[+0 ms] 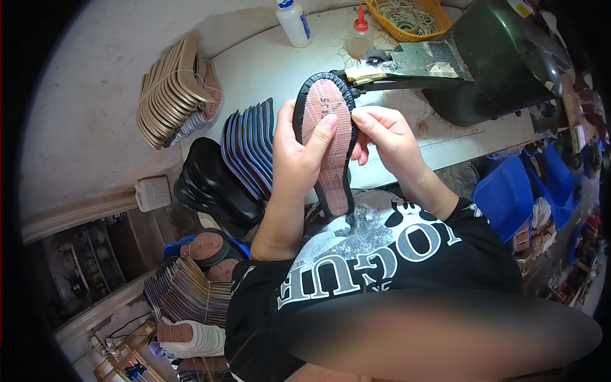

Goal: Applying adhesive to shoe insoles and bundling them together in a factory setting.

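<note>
A shoe insole [335, 159] with a pinkish-brown board face and a black, gathered rim is held upright in front of my chest. Its rounded toe end points away from me, close to the tip of the dark machine arm [407, 73]. My left hand [299, 143] wraps the insole's left side, thumb pressed flat on the board. At the right edge, the thumb and forefinger of my right hand [389, 134] pinch the black rim. The fingers behind the insole are partly hidden.
A big green machine body [499, 60] stands at the right of the white table [254, 51]. Stacked dark insoles [247, 149], tan insoles [168, 95], a white bottle [294, 25], a red-tipped bottle [361, 38] and a yellow basket [436, 16] surround the work. Blue chairs [506, 194] stand right.
</note>
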A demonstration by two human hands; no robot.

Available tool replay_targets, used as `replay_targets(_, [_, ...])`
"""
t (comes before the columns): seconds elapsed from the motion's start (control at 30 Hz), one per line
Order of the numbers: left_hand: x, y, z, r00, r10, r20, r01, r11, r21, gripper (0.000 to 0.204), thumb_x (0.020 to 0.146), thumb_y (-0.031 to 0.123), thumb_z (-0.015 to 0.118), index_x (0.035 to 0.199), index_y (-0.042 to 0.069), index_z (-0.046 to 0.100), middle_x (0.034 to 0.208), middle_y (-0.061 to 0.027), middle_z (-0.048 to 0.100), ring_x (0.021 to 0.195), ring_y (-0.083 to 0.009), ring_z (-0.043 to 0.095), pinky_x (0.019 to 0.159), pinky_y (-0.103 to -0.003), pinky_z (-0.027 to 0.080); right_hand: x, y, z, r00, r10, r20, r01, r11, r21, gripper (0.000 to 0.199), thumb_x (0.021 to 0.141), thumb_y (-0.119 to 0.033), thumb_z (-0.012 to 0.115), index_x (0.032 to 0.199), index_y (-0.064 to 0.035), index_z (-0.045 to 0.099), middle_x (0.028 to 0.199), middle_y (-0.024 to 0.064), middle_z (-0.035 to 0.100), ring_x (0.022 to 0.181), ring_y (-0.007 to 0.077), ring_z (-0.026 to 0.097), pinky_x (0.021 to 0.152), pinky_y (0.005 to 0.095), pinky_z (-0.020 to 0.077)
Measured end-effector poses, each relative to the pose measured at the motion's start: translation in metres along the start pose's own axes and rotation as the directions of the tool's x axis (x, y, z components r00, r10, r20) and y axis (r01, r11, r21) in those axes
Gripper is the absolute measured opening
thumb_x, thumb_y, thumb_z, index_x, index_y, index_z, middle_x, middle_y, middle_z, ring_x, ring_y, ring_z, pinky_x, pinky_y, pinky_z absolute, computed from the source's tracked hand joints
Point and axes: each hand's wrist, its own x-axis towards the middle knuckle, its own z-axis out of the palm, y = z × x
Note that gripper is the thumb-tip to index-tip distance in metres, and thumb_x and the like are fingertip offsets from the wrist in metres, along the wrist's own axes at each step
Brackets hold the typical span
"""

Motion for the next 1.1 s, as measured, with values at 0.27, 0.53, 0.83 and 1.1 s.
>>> replay_targets(0.27, [-0.008,-0.004,0.000,0.979,0.202,-0.014,-0.184,0.916,0.358,0.031,0.087,0.012,0.067,0.109,0.000,0.050,0.091,-0.0087,0.066,0.081,-0.0119,0.063,0.075,-0.027,0.050,0.001,-0.005,0.005,0.947,-0.267,-0.180,0.207,0.933,-0.295,0.009,0.088,-0.008,0.066,0.094,-0.0001,0.067,0.077,0.0014,0.066,0.067,0.0052,0.060,0.062,0.0180,0.0477])
replay_targets(0.53, [-0.006,-0.003,0.003,0.954,0.273,0.124,-0.288,0.721,0.630,0.027,0.085,0.016,0.065,0.104,-0.001,0.059,0.090,-0.0157,0.061,0.075,-0.0321,0.062,0.069,-0.037,0.049,0.002,0.001,-0.008,0.976,-0.194,-0.100,0.105,0.821,-0.561,0.011,0.089,-0.006,0.061,0.091,0.0030,0.067,0.073,0.0057,0.066,0.061,0.0089,0.061,0.057,0.0224,0.0490])
replay_targets(0.83, [-0.019,0.019,0.007,0.965,0.063,0.254,-0.251,0.494,0.833,0.022,0.084,0.011,0.063,0.103,0.000,0.062,0.085,-0.0157,0.062,0.075,-0.0336,0.063,0.065,-0.036,0.049,0.001,0.009,-0.002,0.969,-0.240,-0.055,0.093,0.565,-0.819,0.014,0.076,-0.013,0.066,0.073,0.0003,0.062,0.059,0.0111,0.060,0.051,0.0177,0.060,0.052,0.0294,0.0468])
replay_targets(1.1, [-0.021,0.017,-0.010,0.989,0.096,0.112,-0.148,0.620,0.770,0.025,0.086,0.009,0.064,0.107,-0.003,0.063,0.080,-0.0102,0.063,0.066,-0.0127,0.059,0.060,-0.027,0.046,0.009,0.011,-0.008,0.989,-0.133,-0.059,0.063,0.755,-0.652,0.015,0.076,-0.013,0.068,0.077,0.0013,0.062,0.062,0.0045,0.062,0.056,0.0095,0.057,0.055,0.0247,0.0458])
